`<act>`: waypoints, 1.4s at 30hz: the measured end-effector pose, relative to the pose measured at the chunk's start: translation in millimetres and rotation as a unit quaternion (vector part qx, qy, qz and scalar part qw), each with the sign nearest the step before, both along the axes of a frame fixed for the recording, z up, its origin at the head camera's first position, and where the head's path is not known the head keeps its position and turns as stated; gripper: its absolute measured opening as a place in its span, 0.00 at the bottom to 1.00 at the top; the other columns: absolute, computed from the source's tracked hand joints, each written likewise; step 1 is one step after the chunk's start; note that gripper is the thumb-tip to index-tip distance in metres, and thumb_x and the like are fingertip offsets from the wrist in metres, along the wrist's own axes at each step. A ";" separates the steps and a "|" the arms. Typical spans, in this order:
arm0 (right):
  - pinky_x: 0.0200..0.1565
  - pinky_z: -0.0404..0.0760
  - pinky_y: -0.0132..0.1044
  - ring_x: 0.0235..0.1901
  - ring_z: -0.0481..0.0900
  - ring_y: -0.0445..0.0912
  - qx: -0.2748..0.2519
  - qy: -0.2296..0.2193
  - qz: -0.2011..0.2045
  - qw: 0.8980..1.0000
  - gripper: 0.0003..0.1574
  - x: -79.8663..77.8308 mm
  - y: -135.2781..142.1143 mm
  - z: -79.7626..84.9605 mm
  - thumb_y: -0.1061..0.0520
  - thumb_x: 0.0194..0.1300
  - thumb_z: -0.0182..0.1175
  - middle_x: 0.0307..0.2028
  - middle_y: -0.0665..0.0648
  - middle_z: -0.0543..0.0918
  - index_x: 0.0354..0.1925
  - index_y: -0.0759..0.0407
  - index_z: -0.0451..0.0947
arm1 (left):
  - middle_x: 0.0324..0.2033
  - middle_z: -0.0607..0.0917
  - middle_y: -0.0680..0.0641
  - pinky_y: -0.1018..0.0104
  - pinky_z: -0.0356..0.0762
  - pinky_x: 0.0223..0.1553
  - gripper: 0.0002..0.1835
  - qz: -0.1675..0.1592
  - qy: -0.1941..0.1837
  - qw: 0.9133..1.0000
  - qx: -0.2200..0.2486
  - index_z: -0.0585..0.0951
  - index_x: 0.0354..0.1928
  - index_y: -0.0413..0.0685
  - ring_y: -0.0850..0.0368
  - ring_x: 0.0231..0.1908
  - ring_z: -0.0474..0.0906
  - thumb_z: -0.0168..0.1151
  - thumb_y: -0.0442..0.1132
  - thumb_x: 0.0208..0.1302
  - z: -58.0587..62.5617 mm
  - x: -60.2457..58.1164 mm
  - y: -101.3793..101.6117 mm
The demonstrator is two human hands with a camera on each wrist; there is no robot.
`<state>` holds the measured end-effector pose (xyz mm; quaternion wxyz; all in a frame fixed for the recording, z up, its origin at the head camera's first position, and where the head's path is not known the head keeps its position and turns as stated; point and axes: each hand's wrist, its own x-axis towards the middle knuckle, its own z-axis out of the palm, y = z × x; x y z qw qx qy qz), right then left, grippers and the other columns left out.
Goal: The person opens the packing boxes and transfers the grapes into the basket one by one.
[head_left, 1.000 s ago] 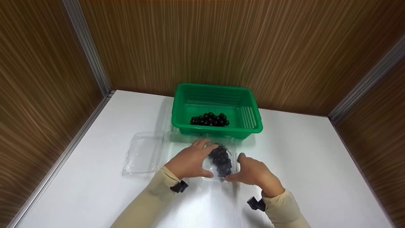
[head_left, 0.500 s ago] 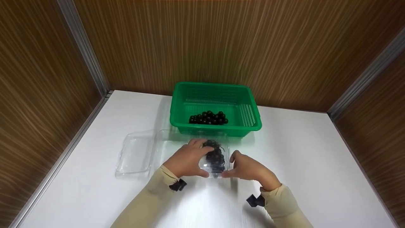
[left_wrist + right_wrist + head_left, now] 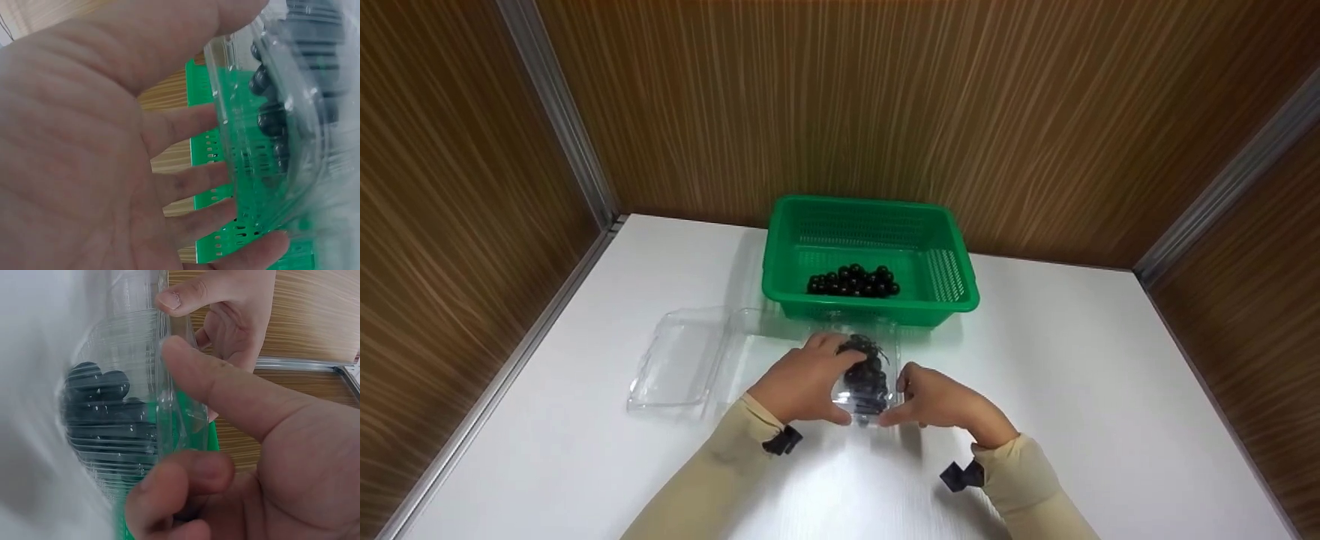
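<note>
A clear plastic clamshell box (image 3: 889,337) holds a bunch of dark grapes (image 3: 872,375), seen through its wall. My left hand (image 3: 802,381) spans the box from the left, thumb at the near side and fingers at the far side. In the left wrist view those fingers (image 3: 197,180) reach round behind the plastic edge. At the box's near right corner, my right hand (image 3: 949,403) has its thumb on the rim and its other fingers curled in by the right side. Ribbed plastic covers the grapes in the right wrist view. Whether the lid is fastened cannot be made out.
Behind the box stands a green basket (image 3: 870,306) with a heap of dark grapes (image 3: 853,282) in it. An opened clear plastic part (image 3: 675,364) lies left of my left hand on the white table (image 3: 1072,390). Wood-patterned panels (image 3: 877,97) enclose the table.
The box with the grapes and the clear plastic on its left have shifted slightly leftward. My right hand has come in left, its fingers more curled at the box. The basket's grapes look unchanged.
</note>
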<state>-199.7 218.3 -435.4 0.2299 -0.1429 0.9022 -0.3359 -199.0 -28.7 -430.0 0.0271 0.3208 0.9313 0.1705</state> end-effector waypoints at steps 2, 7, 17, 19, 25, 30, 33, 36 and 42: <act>0.29 0.76 0.39 0.24 0.78 0.45 0.006 0.000 -0.002 1.000 0.33 0.5 -0.6 0.8 0.47 0.53 0.81 0.32 0.56 0.77 0.40 0.61 0.69 | 0.73 0.69 0.40 0.43 0.79 0.60 0.48 -0.002 0.007 1.000 -0.005 0.74 0.72 0.53 0.41 0.73 0.63 0.83 0.56 0.48 1.0 0.6 0.3; 0.31 0.75 0.40 0.26 0.77 0.45 0.025 0.021 0.006 0.999 0.33 1.4 -1.4 2.3 0.46 0.53 0.81 0.30 0.56 0.78 0.39 0.61 0.70 | 0.71 0.71 0.40 0.43 0.81 0.57 0.47 -0.002 0.024 1.000 -0.012 0.75 0.71 0.52 0.41 0.72 0.65 0.83 0.56 0.48 1.4 1.8 2.4; 0.31 0.73 0.40 0.28 0.74 0.45 0.016 0.038 0.021 0.999 0.30 -0.8 -2.2 -1.3 0.47 0.52 0.81 0.29 0.54 0.77 0.35 0.60 0.71 | 0.70 0.72 0.39 0.47 0.81 0.58 0.48 0.000 0.042 0.999 -0.017 0.75 0.71 0.48 0.41 0.71 0.65 0.82 0.56 0.49 0.8 6.9 4.2; 0.31 0.74 0.40 0.28 0.74 0.45 0.014 0.039 0.020 0.999 0.30 -1.4 -2.9 -2.2 0.47 0.52 0.81 0.29 0.53 0.77 0.35 0.59 0.71 | 0.69 0.73 0.39 0.48 0.81 0.58 0.48 -0.001 0.046 0.999 -0.015 0.75 0.71 0.47 0.41 0.71 0.66 0.82 0.56 0.49 0.4 7.2 4.0; 0.34 0.75 0.41 0.33 0.74 0.47 0.010 0.037 0.020 0.999 0.30 -0.4 -6.3 -4.0 0.48 0.52 0.80 0.32 0.54 0.78 0.39 0.61 0.72 | 0.67 0.75 0.38 0.50 0.81 0.59 0.47 -0.005 0.061 0.998 -0.003 0.76 0.69 0.46 0.42 0.69 0.69 0.83 0.56 0.47 -1.6 5.6 2.3; 0.36 0.77 0.42 0.35 0.75 0.47 0.007 0.033 0.017 0.999 0.31 0.0 -6.7 -5.7 0.48 0.52 0.79 0.35 0.55 0.79 0.42 0.62 0.72 | 0.66 0.75 0.38 0.51 0.81 0.59 0.46 -0.009 0.063 0.998 0.000 0.76 0.69 0.45 0.42 0.69 0.69 0.83 0.55 0.48 -2.2 5.7 2.4; 0.36 0.76 0.41 0.35 0.75 0.47 0.009 0.034 0.018 0.999 0.31 0.4 -6.4 -5.9 0.47 0.52 0.79 0.35 0.54 0.79 0.42 0.62 0.72 | 0.66 0.75 0.38 0.53 0.81 0.60 0.46 -0.010 0.063 0.998 -0.001 0.76 0.68 0.45 0.42 0.68 0.69 0.83 0.54 0.48 -2.2 6.3 2.8; 0.34 0.76 0.40 0.33 0.74 0.46 0.005 0.035 0.019 0.999 0.30 1.1 -5.9 -5.7 0.48 0.52 0.79 0.33 0.53 0.79 0.40 0.61 0.72 | 0.65 0.75 0.38 0.53 0.82 0.58 0.45 -0.008 0.060 0.998 -0.005 0.77 0.68 0.45 0.43 0.68 0.69 0.83 0.54 0.48 -2.2 7.1 3.6; 0.31 0.76 0.39 0.29 0.75 0.45 -0.011 0.037 0.011 0.999 0.30 2.0 -5.9 -3.4 0.50 0.52 0.80 0.31 0.54 0.78 0.40 0.62 0.70 | 0.65 0.76 0.38 0.51 0.84 0.53 0.45 -0.001 0.073 0.997 -0.020 0.77 0.67 0.44 0.42 0.67 0.70 0.83 0.55 0.48 -2.4 7.7 5.3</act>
